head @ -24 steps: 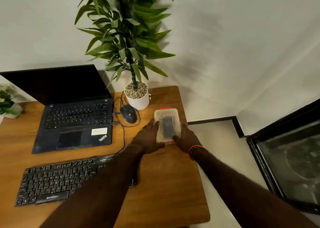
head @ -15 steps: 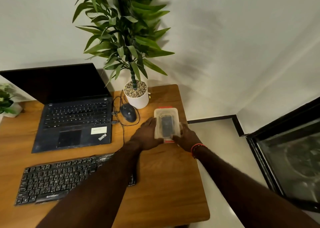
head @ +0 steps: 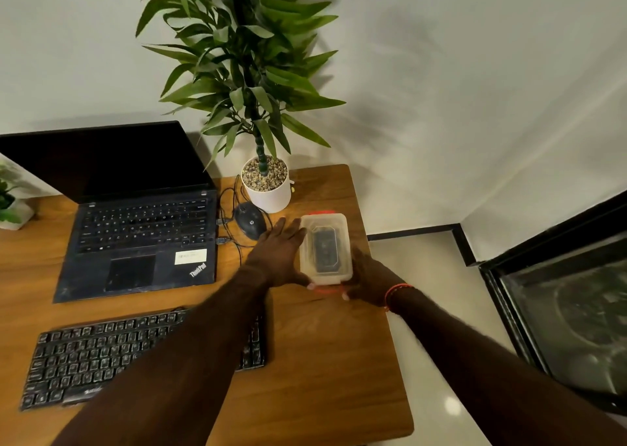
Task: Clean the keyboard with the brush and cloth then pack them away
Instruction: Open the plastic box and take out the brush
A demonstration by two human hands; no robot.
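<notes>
From the head view, I am holding a clear plastic container [head: 325, 247] between both hands near the far right edge of the wooden desk [head: 325, 371]. My left hand [head: 281, 253] is lying flat against its left side, fingers straight and pointing away from me, thumb reaching under the near corner. My right hand [head: 368, 277] is cupping the near right corner, fingers curled round it, a red band at the wrist. Something dark is lying inside the container; I cannot tell whether it is the brush or the cloth. A red strip is showing at both ends of the container.

Compared with half a second ago, the container is sitting in much the same spot beside the mouse [head: 250, 221], and my hands are keeping the same hold.

The keyboard [head: 112, 354] is lying on the near left of the desk, partly under my left forearm, in front of the open laptop [head: 135, 228]. A potted plant [head: 266, 187] is standing just behind the mouse.
</notes>
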